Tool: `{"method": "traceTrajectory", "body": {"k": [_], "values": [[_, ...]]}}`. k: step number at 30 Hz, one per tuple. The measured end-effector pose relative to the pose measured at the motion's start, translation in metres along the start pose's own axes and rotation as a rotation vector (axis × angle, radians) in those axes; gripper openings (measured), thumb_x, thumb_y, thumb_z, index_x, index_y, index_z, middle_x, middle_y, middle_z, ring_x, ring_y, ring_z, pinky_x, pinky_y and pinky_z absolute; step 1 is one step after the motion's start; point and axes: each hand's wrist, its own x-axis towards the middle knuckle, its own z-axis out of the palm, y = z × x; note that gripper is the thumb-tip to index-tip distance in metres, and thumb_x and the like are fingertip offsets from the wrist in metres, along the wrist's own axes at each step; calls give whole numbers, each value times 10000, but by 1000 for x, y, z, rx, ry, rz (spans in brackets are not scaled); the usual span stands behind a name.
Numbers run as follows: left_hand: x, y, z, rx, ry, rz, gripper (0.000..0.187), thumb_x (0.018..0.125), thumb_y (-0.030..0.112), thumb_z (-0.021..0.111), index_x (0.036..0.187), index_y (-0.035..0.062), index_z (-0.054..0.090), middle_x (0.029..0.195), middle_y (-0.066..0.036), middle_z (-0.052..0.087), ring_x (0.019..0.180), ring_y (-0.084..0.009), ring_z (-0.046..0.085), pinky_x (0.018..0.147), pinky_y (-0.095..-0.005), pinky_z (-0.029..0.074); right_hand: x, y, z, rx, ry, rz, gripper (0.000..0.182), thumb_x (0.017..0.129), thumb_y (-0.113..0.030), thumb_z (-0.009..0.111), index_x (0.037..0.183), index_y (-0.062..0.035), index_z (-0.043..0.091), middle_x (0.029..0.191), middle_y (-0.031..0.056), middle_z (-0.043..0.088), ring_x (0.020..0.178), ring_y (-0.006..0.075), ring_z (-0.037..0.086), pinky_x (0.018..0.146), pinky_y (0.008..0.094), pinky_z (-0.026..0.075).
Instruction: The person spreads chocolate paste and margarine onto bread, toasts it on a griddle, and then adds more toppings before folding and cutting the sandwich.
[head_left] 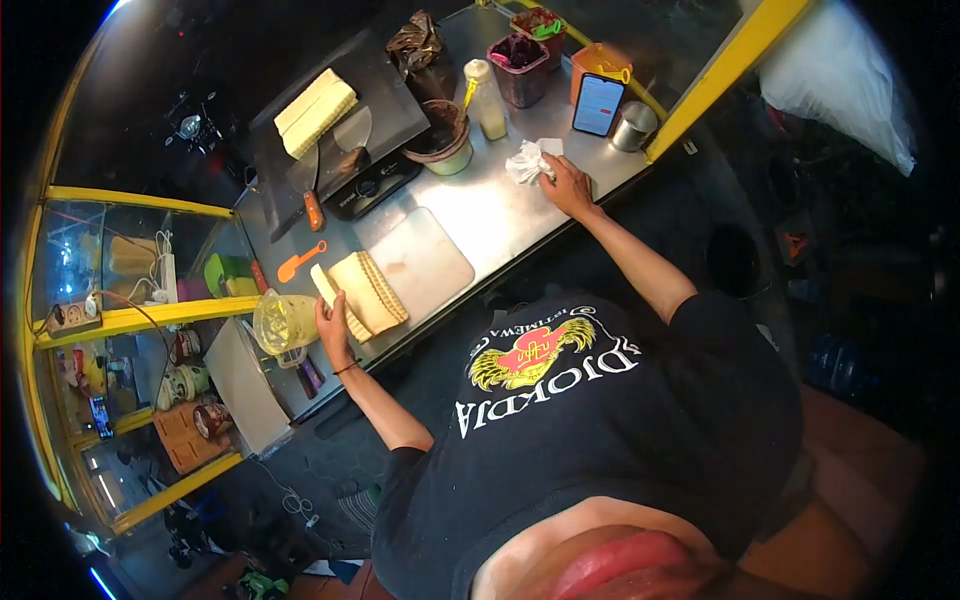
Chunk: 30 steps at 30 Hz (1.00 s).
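My left hand [334,328] is at the near left of the metal counter, with its fingers closed on a narrow pale slice of bread [323,284]. Beside it lies a larger ridged piece of bread [368,292]. At the right, my right hand [568,187] grips a crumpled white cloth or tissue [528,162] against the counter. Between the hands lies a pale cutting board [425,255]. More bread [315,112] rests on the black griddle [385,100], next to a wide metal scraper [353,130].
A clear tub [283,322] stands left of my left hand. An orange spatula [301,261] and an orange-handled knife [314,212] lie farther back. Along the back right are a brown-smeared tub [447,152], a bottle [486,100], a phone [598,104] and a metal cup [634,127].
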Motion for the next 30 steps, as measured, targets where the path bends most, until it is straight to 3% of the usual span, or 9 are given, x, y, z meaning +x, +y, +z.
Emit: {"method": "traceTrajectory", "body": {"k": [3,5,11,15,16,19,23,25,30], "values": [[1,-8,1,68,-61,-21,706,866,284,757,1397,-26,411,1152,-158,620,1018,-170,594,868,-296,479,5,-5,-2,-94,5,-67,490,878,-287,621,1319,-90,541,1003,110,665,872,291,659,734,419,512],[1,-14,5,259,37,56,916,782,426,807,1430,-43,360,1317,-269,508,1201,-327,516,1001,-405,422,22,-23,-29,42,-432,82,404,919,-254,588,1274,-61,578,803,97,667,720,233,656,677,366,519],[-17,-23,52,802,215,535,914,802,386,749,1486,-7,289,1475,-346,299,1372,-469,302,1120,-510,264,86,-111,-69,287,-227,37,298,952,-145,523,1196,-20,639,691,60,630,615,150,620,618,321,518],[-23,-19,53,948,177,471,902,812,307,705,1517,12,226,1524,-339,202,1407,-467,238,1129,-536,235,132,-164,-66,39,-76,-41,324,916,-204,551,1169,-19,632,796,189,673,740,348,673,696,465,533],[-22,-18,52,901,142,468,895,812,296,701,1517,13,228,1521,-342,204,1404,-472,243,1127,-535,240,140,-168,-59,-216,2,-144,321,896,-226,565,1129,-18,639,843,252,674,812,443,670,738,523,526],[-22,-15,40,800,83,421,880,804,249,703,1511,7,239,1524,-323,220,1399,-467,263,1137,-499,251,146,-187,-54,-319,2,-113,302,887,-251,578,1067,-12,621,910,295,663,899,511,629,785,586,500],[-9,-28,12,298,-24,423,803,846,169,681,1507,10,254,1525,-254,297,1409,-355,316,1146,-409,279,162,-173,-37,-354,98,-139,302,877,-245,600,1028,16,577,929,285,669,904,500,638,784,586,502],[-3,-29,1,-455,-162,136,750,879,115,644,1506,-2,249,1511,-216,345,1379,-305,377,1122,-383,323,166,-177,-40,-381,71,-121,307,869,-227,607,1038,27,569,943,286,670,911,491,641,790,572,506],[-1,-47,-28,-969,-294,-255,490,973,316,478,1357,12,468,1282,-148,596,1133,-273,611,979,-411,495,176,-156,-32,-293,60,-213,240,839,-167,622,1024,-17,598,866,236,674,839,409,663,757,483,509]]}}
